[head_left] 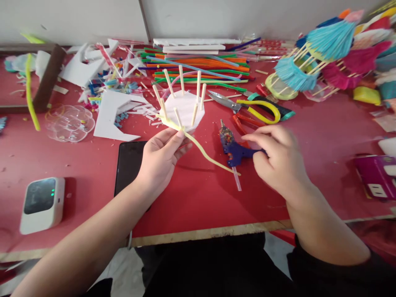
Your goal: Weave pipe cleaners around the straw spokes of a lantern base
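My left hand (163,154) pinches the near edge of a white foam board piece (182,108) with several wooden sticks standing upright around its rim. A pale yellow pipe cleaner (201,149) lies along that edge under my thumb, its loose end trailing right. My right hand (275,159) is at the handle of a dark blue glue gun (235,153), thumb and curled fingers around the handle's end and index finger stretched out. A clear glue stick (236,179) pokes from the gun's back. The nozzle points away from me.
Scissors (235,105) and red-handled pliers (244,123) lie beyond the glue gun. Bundled pipe cleaners (198,68) and foam scraps (113,113) spread along the back. A phone (128,165) and white device (43,204) are left; blue tasselled stick models (309,62) stand right.
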A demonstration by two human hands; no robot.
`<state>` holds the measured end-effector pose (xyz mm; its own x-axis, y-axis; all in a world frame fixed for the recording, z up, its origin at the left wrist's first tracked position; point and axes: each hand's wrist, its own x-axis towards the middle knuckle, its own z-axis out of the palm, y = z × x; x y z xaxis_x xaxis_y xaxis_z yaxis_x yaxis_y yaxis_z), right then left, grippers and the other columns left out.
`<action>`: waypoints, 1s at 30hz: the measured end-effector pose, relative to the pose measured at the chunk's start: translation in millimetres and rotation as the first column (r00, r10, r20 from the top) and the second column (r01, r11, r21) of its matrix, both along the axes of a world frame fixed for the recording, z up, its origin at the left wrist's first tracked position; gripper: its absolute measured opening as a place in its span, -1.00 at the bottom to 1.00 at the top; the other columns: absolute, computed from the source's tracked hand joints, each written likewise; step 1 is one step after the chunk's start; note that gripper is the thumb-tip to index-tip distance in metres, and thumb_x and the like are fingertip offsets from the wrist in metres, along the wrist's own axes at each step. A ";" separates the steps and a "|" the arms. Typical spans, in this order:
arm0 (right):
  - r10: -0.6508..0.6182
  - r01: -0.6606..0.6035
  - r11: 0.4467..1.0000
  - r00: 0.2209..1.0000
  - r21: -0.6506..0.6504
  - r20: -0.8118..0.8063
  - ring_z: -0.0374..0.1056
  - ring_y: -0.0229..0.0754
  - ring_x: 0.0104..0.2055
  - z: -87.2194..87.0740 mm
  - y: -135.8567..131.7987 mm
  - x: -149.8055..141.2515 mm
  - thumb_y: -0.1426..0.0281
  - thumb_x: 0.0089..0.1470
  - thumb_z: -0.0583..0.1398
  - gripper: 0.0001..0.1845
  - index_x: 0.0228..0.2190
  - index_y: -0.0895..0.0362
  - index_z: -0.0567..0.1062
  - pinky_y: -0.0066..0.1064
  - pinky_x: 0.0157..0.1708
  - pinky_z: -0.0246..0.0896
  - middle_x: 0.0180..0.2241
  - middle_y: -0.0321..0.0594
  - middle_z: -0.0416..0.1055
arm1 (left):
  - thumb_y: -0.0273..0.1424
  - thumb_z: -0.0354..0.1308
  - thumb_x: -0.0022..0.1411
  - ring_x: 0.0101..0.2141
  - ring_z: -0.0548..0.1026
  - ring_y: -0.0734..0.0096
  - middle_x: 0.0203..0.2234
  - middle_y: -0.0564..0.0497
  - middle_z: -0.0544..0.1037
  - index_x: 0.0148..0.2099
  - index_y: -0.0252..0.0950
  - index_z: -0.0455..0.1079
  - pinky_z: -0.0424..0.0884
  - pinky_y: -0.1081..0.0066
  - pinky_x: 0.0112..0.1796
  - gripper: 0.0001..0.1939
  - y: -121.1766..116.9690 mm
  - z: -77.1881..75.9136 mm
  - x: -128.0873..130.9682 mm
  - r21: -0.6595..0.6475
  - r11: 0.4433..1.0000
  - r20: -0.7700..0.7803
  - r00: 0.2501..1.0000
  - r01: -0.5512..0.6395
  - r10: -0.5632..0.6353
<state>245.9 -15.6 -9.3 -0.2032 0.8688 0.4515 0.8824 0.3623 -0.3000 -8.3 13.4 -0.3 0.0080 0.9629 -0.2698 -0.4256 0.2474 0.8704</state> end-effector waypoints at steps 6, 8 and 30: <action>0.264 -0.361 0.913 0.879 -0.192 -0.398 0.56 -0.11 -0.13 15.2 -18.3 -29.4 0.37 0.19 0.24 -0.71 -0.04 0.06 0.50 -0.29 -0.15 0.52 -0.14 -0.16 0.60 | -0.30 0.46 0.08 -0.20 0.67 0.31 -0.26 -0.04 0.71 -0.22 -0.25 0.61 0.59 0.35 -0.10 -0.78 -5.4 5.0 3.6 0.020 0.994 -0.016 0.994 0.108 -0.107; 0.361 -0.504 0.826 0.818 -0.254 -0.448 0.57 -0.12 -0.08 15.7 -22.5 -36.9 0.35 0.18 0.28 -0.60 0.05 0.07 0.44 -0.30 -0.10 0.53 -0.09 -0.14 0.61 | -0.30 0.46 0.08 -0.19 0.67 0.32 -0.28 0.00 0.71 -0.24 -0.22 0.61 0.59 0.39 -0.12 -0.81 -5.9 6.5 3.6 0.035 0.996 -0.018 0.997 0.077 -0.077; 0.006 -0.046 0.975 0.983 0.219 0.182 0.37 0.19 0.15 4.5 -17.6 -39.9 0.48 0.09 0.32 -0.72 -0.12 0.11 0.54 0.05 0.07 0.34 0.08 0.07 0.48 | -0.35 0.43 0.11 -0.28 0.66 0.44 -0.36 0.05 0.68 -0.26 -0.26 0.56 0.57 0.47 -0.16 -0.84 -2.9 1.0 3.2 0.070 0.998 -0.045 0.999 -0.005 0.008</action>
<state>206.0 -33.2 -4.7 -0.3195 0.7445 0.5862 0.9037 0.4255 -0.0478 -5.2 10.6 0.7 -0.0091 0.9793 -0.2021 -0.3865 0.1830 0.9040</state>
